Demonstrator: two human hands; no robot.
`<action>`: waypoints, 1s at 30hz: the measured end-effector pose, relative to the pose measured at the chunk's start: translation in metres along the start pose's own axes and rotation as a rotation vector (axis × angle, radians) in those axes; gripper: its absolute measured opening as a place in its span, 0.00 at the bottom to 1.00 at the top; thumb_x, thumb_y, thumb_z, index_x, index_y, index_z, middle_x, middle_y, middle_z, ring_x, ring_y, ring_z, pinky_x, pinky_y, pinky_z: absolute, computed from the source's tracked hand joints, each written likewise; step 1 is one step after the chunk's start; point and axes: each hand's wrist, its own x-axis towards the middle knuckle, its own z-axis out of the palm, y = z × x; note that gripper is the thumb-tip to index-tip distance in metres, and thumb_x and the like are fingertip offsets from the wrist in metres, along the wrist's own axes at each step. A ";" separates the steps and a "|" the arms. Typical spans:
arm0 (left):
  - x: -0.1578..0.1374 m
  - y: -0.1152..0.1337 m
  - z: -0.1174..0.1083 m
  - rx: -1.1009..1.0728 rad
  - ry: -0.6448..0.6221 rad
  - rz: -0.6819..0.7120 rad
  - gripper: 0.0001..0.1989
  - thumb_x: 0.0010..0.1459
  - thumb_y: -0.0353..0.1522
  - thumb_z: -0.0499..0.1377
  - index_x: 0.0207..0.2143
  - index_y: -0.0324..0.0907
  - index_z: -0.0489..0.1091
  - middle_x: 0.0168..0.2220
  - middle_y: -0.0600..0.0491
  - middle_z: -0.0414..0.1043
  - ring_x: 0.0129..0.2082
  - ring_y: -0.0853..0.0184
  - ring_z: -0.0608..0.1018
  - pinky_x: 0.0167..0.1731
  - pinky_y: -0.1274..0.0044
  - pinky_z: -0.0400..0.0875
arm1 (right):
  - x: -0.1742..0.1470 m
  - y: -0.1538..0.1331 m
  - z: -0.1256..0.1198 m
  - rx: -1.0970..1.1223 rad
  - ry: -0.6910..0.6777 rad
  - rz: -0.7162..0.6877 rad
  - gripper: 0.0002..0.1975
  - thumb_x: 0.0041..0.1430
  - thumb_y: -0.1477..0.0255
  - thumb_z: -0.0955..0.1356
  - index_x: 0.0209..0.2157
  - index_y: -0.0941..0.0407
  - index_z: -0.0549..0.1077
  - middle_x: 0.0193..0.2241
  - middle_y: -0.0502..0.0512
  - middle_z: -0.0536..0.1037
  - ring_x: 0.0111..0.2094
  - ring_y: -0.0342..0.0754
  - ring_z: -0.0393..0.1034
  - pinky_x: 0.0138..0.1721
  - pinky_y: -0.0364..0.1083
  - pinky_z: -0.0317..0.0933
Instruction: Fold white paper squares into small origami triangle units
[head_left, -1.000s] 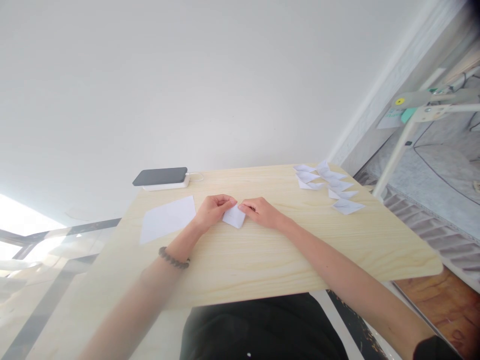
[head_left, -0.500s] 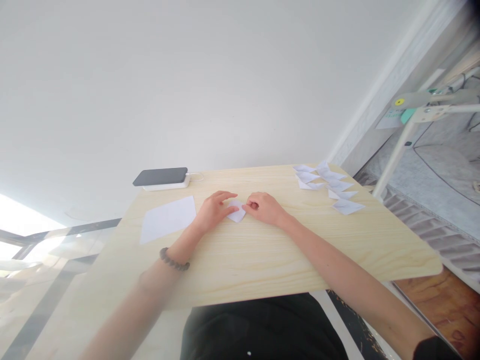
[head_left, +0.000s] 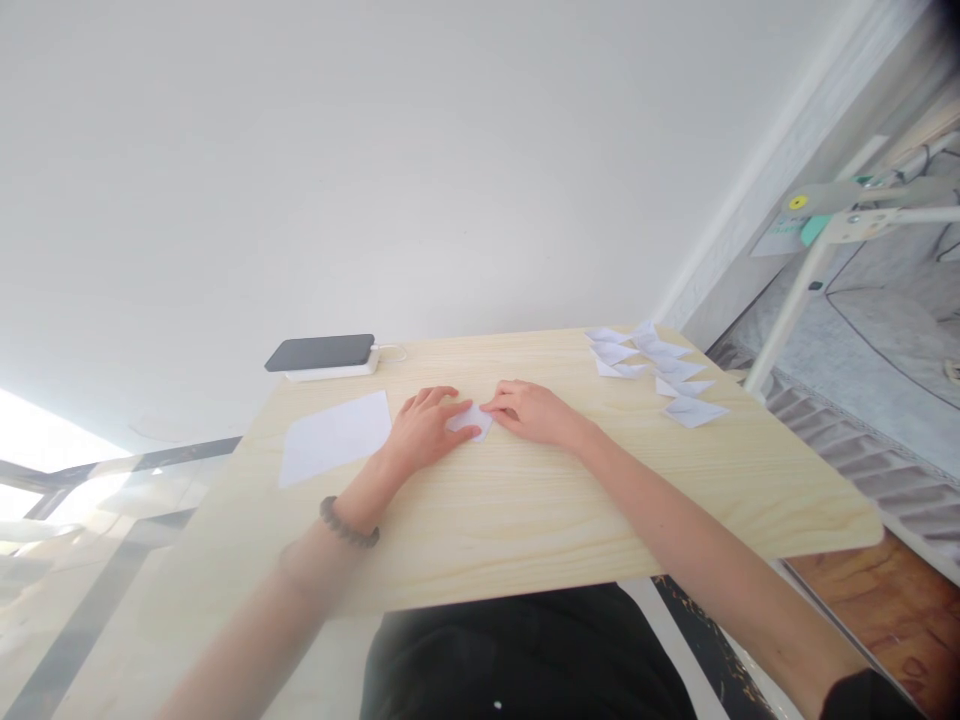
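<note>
A small folded piece of white paper (head_left: 475,420) lies on the table between my hands. My left hand (head_left: 424,430) rests flat at its left side, thumb and index finger spread and touching the paper. From the right, my right hand (head_left: 536,411) pinches the paper's upper right corner between thumb and index finger. The fingers cover parts of the paper, so its folds are hard to make out. Beside my left hand lies a larger flat sheet of white paper (head_left: 334,440).
At the table's (head_left: 480,530) back right stand several folded paper boats (head_left: 694,411) in two rows. A dark phone (head_left: 322,351) with a white cable rests on a white block at the back left. Behind the table rises a wall (head_left: 450,180); a white metal frame (head_left: 795,290) stands to the right.
My left hand has lowered, its thumb and index finger now on the folded paper. My right fingers have straightened from a tighter curl and stay at the paper's right corner.
</note>
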 end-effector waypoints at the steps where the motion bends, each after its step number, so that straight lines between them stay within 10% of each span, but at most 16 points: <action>1: 0.000 0.001 0.000 0.016 -0.015 -0.004 0.22 0.52 0.47 0.52 0.47 0.50 0.67 0.51 0.50 0.61 0.51 0.55 0.61 0.49 0.64 0.55 | 0.000 0.000 -0.002 -0.030 -0.023 -0.011 0.14 0.57 0.73 0.60 0.40 0.52 0.74 0.32 0.54 0.71 0.34 0.44 0.64 0.37 0.44 0.55; 30: -0.002 0.013 -0.001 0.427 0.088 -0.041 0.16 0.57 0.40 0.50 0.31 0.40 0.71 0.40 0.49 0.68 0.41 0.60 0.68 0.34 0.71 0.63 | -0.002 -0.012 -0.003 -0.333 -0.026 0.108 0.14 0.57 0.72 0.58 0.33 0.54 0.75 0.28 0.52 0.74 0.32 0.44 0.65 0.36 0.43 0.50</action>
